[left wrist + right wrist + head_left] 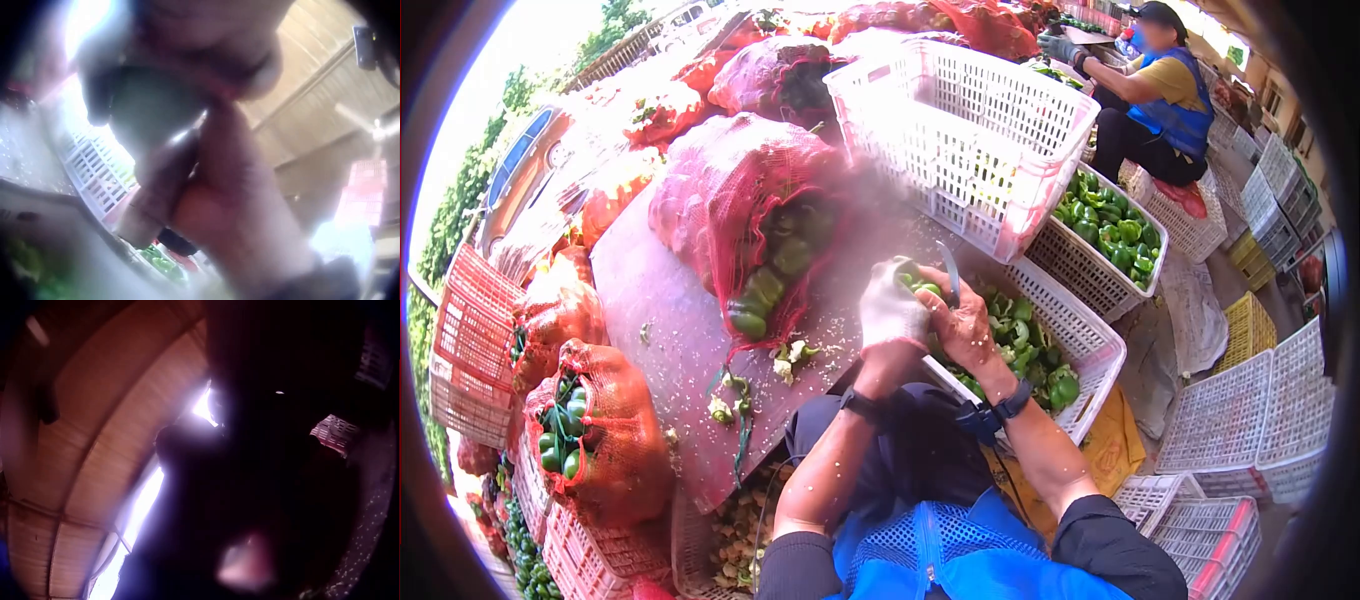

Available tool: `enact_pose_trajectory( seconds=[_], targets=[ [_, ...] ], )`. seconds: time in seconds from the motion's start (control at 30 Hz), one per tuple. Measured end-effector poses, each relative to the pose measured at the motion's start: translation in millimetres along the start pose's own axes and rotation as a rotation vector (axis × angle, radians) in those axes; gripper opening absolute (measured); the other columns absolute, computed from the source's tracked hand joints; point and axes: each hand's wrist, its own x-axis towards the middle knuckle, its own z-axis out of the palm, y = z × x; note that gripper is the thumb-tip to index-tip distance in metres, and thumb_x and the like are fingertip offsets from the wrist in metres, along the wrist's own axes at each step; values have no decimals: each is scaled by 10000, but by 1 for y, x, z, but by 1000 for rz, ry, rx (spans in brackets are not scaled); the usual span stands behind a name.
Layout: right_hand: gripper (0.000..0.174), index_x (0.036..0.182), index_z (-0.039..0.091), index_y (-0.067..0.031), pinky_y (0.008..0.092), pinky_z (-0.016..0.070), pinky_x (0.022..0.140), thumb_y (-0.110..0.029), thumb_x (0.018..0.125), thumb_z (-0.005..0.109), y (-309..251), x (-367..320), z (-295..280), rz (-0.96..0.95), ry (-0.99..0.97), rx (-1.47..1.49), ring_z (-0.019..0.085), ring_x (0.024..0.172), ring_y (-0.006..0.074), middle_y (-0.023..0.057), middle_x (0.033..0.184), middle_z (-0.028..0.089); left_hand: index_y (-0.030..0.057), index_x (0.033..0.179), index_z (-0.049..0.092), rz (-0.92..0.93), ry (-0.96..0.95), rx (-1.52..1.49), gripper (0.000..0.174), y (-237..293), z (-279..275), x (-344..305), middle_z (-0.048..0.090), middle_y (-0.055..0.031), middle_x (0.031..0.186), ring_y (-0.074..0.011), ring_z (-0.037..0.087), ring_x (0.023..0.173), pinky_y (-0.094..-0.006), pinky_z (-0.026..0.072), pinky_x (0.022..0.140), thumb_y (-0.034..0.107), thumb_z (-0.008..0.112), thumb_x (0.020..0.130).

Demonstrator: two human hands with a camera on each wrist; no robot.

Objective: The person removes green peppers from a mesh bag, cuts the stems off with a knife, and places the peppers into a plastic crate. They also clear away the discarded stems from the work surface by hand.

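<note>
In the head view the gloved left hand (895, 308) holds a green pepper (924, 284) over the near edge of the work surface. Against that pepper is the bare right hand (963, 325), gripping a knife whose curved blade (949, 268) points up and away. The left wrist view shows the pepper (153, 109) dark and blurred between the fingers, with the bare hand (231, 194) close beside it. Very dark, the right wrist view hides most of the hand. Below the right hand, a white crate (1100, 365) holds cut green peppers (1015, 335).
A red mesh sack (720, 190) of peppers lies open on the pinkish board (635, 270). Beyond the hands stands a large white crate (960, 130); another crate of peppers (1110, 235) is right of it. A person in a blue vest (1180, 115) sits at back right.
</note>
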Motion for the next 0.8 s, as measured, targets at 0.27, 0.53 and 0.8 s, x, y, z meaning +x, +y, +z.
enact_pose_trajectory(
  seconds=[0.27,0.53,0.8],
  targets=[
    [427,1258,664,17,316,513,878,-268,944,713,-6,-3,-8,-93,20,-51,635,1030,162,132,1115,687,-5,1075,656,111,-112,-165,289,-5,-10,6,678,-145,994,-231,685,898,-339,550,787,124,710,822],
    [414,1266,666,29,313,497,943,-228,944,709,-8,1,-32,-140,-111,-29,617,1105,171,157,1273,667,32,1064,692,45,-258,-34,248,-1,-4,15,713,-163,940,-261,721,860,-346,563,747,90,664,825],
    [393,1283,679,-19,271,524,843,-220,947,695,-13,-10,-59,106,-160,7,630,966,98,130,1363,618,55,993,711,106,-433,70,242,-4,10,17,719,-120,909,-212,710,799,-335,566,716,78,743,755]
  ],
)
